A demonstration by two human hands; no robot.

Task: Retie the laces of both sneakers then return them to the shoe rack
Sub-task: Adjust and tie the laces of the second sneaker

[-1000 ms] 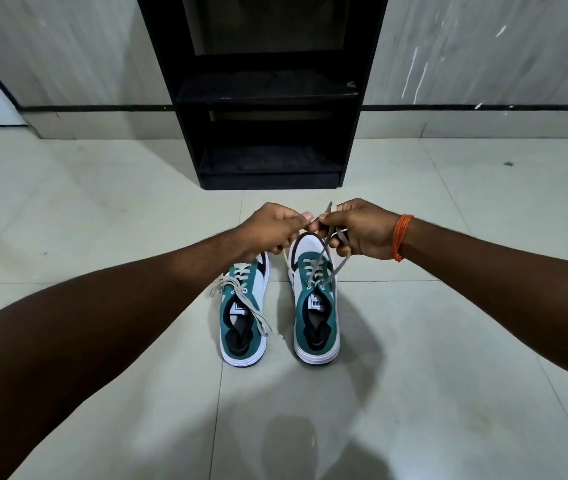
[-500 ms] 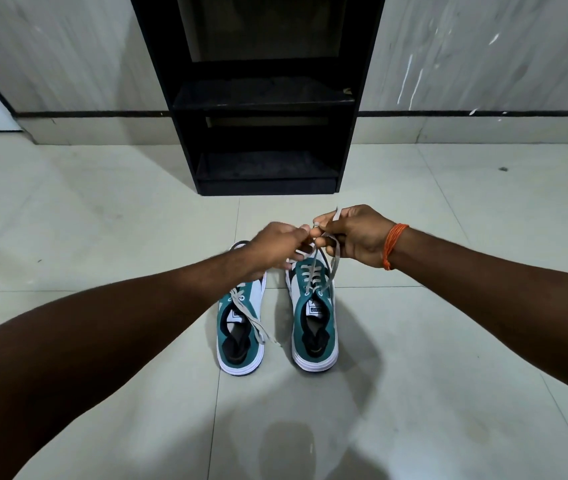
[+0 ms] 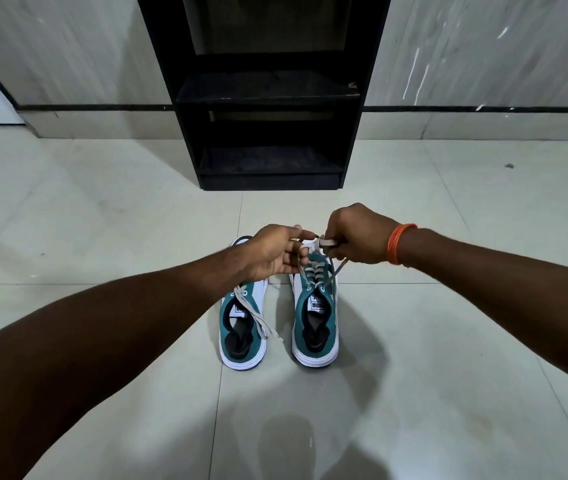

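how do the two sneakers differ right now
The right sneaker has both lace ends pulled up, one in the left hand, one in the right hand; the left sneaker is untouched, its laces trailing loose across the opening. Both are teal and white, side by side on the floor, toes toward the shoe rack.

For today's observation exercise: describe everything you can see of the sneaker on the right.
The right sneaker is teal with a white toe, a thick white sole, a dark lining and a white tongue label. It stands upright on the tiled floor, toe toward the shoe rack. Left hand and right hand pull its grey laces upward.
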